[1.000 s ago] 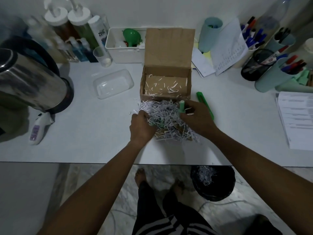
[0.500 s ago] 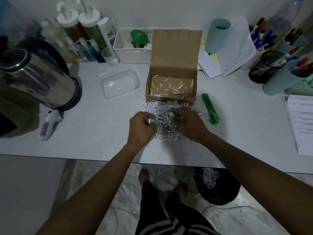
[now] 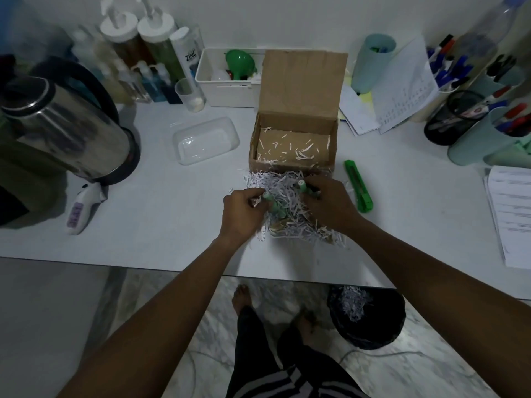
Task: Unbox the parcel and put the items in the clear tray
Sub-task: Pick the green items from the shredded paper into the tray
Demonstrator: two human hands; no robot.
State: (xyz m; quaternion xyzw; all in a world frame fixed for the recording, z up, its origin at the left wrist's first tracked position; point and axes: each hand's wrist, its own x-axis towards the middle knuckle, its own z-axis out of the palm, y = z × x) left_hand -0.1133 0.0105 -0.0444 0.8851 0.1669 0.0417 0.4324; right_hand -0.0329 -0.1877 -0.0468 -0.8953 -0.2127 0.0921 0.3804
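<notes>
On the counter (image 3: 161, 225), left hand (image 3: 241, 214) fingers (image 3: 254, 196) pinched a green tube (image 3: 273, 206) amid shredded paper (image 3: 275, 182); right hand (image 3: 333, 208) fingers clamped a second green tube (image 3: 302, 185).

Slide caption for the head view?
Left hand and right hand grip green markers amid shredded paper before the open cardboard box, clear tray beside it.

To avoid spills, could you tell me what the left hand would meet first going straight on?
Likely the shredded paper right ahead of the left hand, then the front wall of the cardboard box.
</notes>
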